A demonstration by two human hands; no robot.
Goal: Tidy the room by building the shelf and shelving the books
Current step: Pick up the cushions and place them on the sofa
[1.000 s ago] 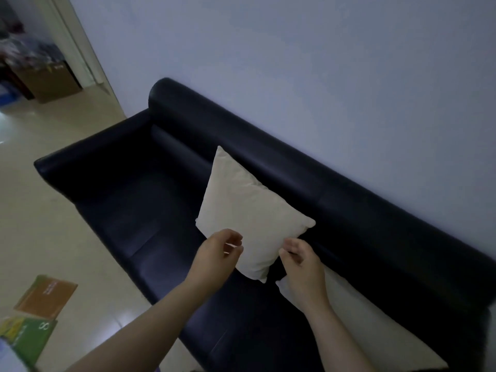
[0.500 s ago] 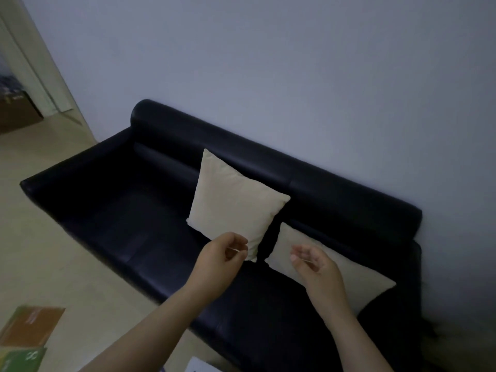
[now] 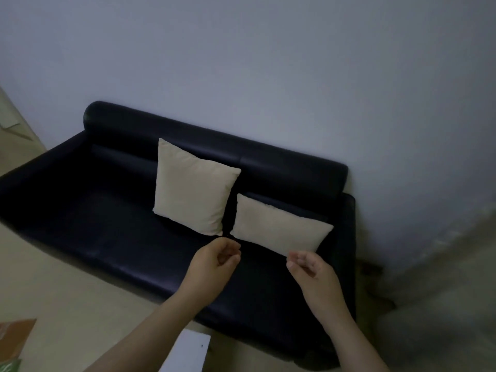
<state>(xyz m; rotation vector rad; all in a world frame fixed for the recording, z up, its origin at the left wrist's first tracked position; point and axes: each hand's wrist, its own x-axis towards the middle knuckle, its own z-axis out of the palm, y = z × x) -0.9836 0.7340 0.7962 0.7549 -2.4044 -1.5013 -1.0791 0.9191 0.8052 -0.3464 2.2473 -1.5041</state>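
1. Left hand: we log it over the near edge of the seat. The fingers are loosely curled, the thumb lies close to the forefinger, and it holds nothing. It sits just near of the upright cushion's lowest corner and has no hold on it.

2. Right hand: to the right of the left hand and apart from it. The fingers are half bent and relaxed, and it is empty. Its fingertips come close to the near edge of the low cushion. We cannot tell whether they touch it.

3. Sofa: black, set against the pale wall, with a rolled backrest at the far side.

4. Upright cushion: cream, leaning on the backrest at mid-sofa.

5. Low cushion: cream, to the right, lying further back. A narrow dark gap parts it from the upright cushion.

6. Floor: light beige, near and left of the sofa.

7. Task goods: on the floor at the near left lie a brown flat piece and a green flat piece, both cut off by the frame edge. A white panel lies at the near centre between our forearms. We cannot tell whether these are books or shelf parts.
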